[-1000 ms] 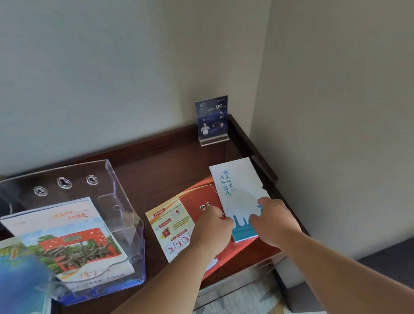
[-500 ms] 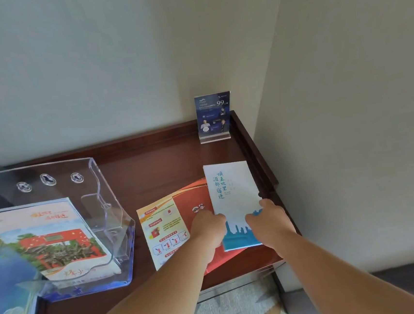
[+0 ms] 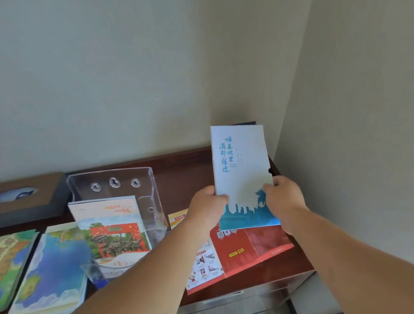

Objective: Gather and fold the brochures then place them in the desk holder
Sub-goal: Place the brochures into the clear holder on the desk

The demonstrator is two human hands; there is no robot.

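Observation:
A white brochure with blue writing and a blue skyline stands upright above the desk. My left hand grips its lower left edge and my right hand grips its lower right edge. Under it a red and yellow leaflet lies unfolded on the dark wooden desk. The clear plastic desk holder stands left of my hands and holds a brochure with a red gate picture.
Two illustrated brochure stacks, one blue and one green, lie at the desk's left front. A dark tissue box sits at the back left. Walls close the corner behind and to the right. The desk's front edge is near my forearms.
Both hands lifted the white brochure off the red leaflet and raised it upright. The view swung left, so the tissue box and green stack came into sight.

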